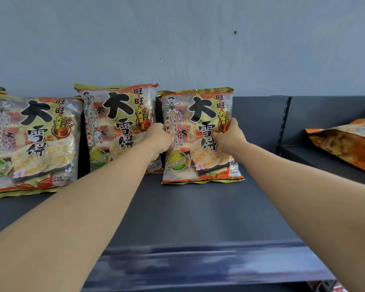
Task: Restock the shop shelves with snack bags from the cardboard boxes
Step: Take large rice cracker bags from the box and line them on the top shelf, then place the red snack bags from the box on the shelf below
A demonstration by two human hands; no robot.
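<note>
A rice-cracker snack bag (195,127) with gold trim and big black characters stands upright on the dark shelf (198,213), near its back. My left hand (159,137) grips the bag's left edge and my right hand (230,135) grips its right edge. Both arms reach forward over the shelf. Just left of it a second identical bag (116,116) stands upright, partly hidden by my left wrist. A third identical bag (34,142) leans further left, with another bag's edge showing behind it. No cardboard box is in view.
A grey wall (177,39) rises behind the shelf. A slotted upright (282,125) divides it from the neighbouring shelf, where an orange snack bag (346,142) lies flat. Bare shelf surface lies in front of and to the right of the held bag. The shelf's front lip (198,262) runs below.
</note>
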